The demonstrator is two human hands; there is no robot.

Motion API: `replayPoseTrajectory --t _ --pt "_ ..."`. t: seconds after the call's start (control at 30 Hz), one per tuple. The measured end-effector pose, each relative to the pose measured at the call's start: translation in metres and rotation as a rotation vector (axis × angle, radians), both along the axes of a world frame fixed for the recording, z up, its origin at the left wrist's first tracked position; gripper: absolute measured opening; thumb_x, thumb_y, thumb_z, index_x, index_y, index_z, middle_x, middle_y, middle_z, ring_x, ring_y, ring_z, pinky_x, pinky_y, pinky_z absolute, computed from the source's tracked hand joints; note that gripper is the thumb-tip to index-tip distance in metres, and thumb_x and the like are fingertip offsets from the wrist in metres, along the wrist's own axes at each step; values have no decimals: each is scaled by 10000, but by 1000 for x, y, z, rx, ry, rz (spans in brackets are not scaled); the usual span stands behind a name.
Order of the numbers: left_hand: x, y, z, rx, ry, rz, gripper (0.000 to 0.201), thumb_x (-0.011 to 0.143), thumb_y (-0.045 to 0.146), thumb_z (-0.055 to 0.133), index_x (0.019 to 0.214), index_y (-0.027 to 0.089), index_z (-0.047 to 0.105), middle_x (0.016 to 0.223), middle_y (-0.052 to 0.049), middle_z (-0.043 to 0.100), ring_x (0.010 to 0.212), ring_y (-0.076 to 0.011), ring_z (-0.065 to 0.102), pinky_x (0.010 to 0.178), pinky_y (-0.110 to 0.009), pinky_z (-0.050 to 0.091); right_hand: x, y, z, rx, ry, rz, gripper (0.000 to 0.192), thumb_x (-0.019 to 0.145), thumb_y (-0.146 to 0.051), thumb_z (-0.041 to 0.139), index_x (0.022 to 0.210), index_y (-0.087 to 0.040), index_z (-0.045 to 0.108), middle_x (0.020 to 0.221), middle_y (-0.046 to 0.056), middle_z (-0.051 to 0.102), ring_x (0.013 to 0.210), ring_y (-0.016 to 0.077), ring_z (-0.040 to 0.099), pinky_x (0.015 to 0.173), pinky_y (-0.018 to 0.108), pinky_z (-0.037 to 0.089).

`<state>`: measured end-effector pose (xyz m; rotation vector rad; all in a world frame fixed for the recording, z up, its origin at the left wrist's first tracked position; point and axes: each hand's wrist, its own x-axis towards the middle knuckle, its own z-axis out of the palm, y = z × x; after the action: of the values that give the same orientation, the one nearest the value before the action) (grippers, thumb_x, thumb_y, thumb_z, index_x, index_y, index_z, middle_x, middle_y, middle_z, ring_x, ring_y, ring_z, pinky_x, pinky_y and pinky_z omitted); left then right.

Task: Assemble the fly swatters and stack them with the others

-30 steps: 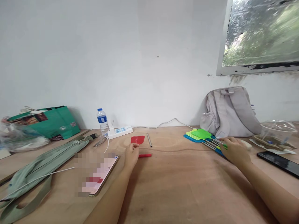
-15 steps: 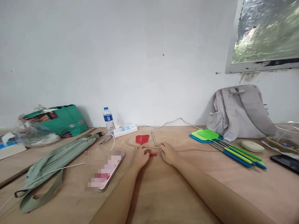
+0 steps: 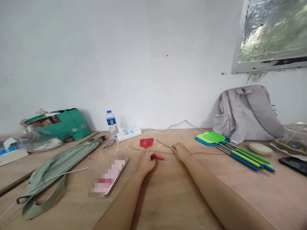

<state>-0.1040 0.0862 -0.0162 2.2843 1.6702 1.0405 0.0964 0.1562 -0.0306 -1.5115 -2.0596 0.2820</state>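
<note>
Rod (image 3: 164,143) and handle (image 3: 159,157): One in Each Hand!

And there it was, mid-table (image 3: 168,198): the left hand (image 3: 146,160) had its fingers closed on the red handle, one end poking out to the right. Across from it, the right hand (image 3: 181,151) was pinched on the rod's near end, the thin length slanting away to the far left. Whether the rod touched the wood, you couldn't tell! Just beyond the left hand lay the red swatter head (image 3: 146,142), touched by neither.

The craft of it, by this reckoning: a snug hold on the handle with its end clear of the fingertips, a light pinch on that slim, probably slippery rod, and both wrists low and steady.
</note>
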Motion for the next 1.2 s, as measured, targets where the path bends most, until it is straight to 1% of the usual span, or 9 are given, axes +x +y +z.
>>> replayPoseTrajectory --t 0.23,0.3,0.37,0.5,0.57,0.77,0.9,1.03,1.2 --pt "15 -8 4 -22 -165 -83 275 634 110 531 866 206 643 878 -52 620 816 -179 534 767 -311 384 23 19 -7 -33 263 -82 201 792 -163 418 847 -123 607 968 143 545 889 208 518 790 321 362" --pt "19 -10 6 -44 -178 -96 270 641 133 534 875 214 642 866 -46 616 795 -174 527 743 -297 388 29 24 -9 -41 386 -102 207 798 -204 412 866 -135 595 921 124 570 898 211 517 790 322 365" --pt "21 -13 8 -72 -187 -100 276 643 148 536 887 222 640 850 -39 613 784 -172 517 720 -283 388 35 27 -10 -74 517 -92 198 788 -265 434 860 -153 581 823 82 592 831 195 535 742 308 386" --pt "24 -17 9 -110 -165 -127 296 657 173 528 926 233 634 836 -32 610 759 -171 508 695 -276 386 41 22 -10 -213 762 69 224 694 -372 551 760 -158 558 644 4 573 545 115 491 545 253 387" --pt "24 -18 10 -117 -157 -141 295 657 175 525 924 229 638 826 -35 611 752 -174 508 692 -277 385 40 17 -8 -285 863 171 242 630 -376 614 705 -157 546 610 -14 561 494 86 453 498 232 370" --pt "24 -17 8 -110 -154 -168 283 648 166 521 895 227 646 804 -30 619 739 -174 520 686 -271 389 19 2 -2 -471 1054 346 247 517 -238 717 695 -153 567 614 -18 585 508 73 488 507 221 403" --pt "25 -16 3 -89 -178 -187 258 665 167 510 880 222 642 798 -31 620 734 -173 525 680 -269 395 8 -3 1 -543 1122 399 247 501 -201 733 683 -154 573 602 -18 597 538 88 529 533 227 425" --pt "27 -16 2 -131 -195 -189 251 680 169 488 889 207 621 811 -31 618 747 -172 529 694 -269 398 6 -6 2 -577 1176 432 235 508 -194 735 681 -152 582 639 -7 623 567 95 554 557 229 439" --pt "28 -15 3 -84 -229 -185 246 713 148 448 893 212 603 917 -50 625 859 -191 539 789 -296 386 7 -6 2 -621 1218 468 188 526 -186 731 645 -146 590 590 -7 614 556 100 563 588 235 458"
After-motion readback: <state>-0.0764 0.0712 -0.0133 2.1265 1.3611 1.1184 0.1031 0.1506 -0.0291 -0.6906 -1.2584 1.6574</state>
